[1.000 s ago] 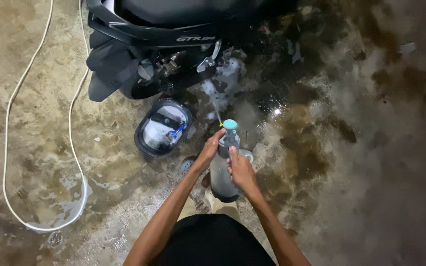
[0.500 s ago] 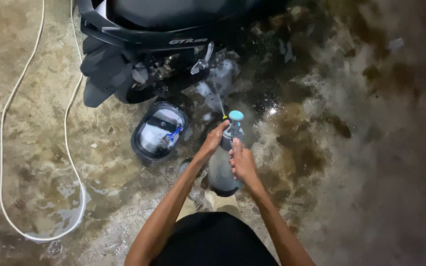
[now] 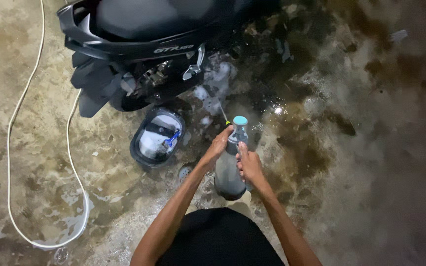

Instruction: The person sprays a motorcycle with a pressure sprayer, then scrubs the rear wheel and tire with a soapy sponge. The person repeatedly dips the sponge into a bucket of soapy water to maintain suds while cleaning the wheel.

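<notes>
A: What is noted as changed?

B: The grey plastic pump sprayer bottle with teal cap (image 3: 230, 160) has been kept gripped by both left hand (image 3: 219, 144) and right hand (image 3: 248, 165); the view has drifted slightly.

A: Position?

B: Held above wet concrete, nozzle toward the foamed black scooter (image 3: 149, 49), beside the dark oval tub (image 3: 157, 137).

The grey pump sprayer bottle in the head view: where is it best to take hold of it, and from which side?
Probably at two places, as the hands do now. The left hand grips the head of the pump sprayer bottle from its left, by the trigger below the teal pump knob. The right hand steadies the grey body from its right. The bottle is held upright, the nozzle facing the scooter.
</notes>
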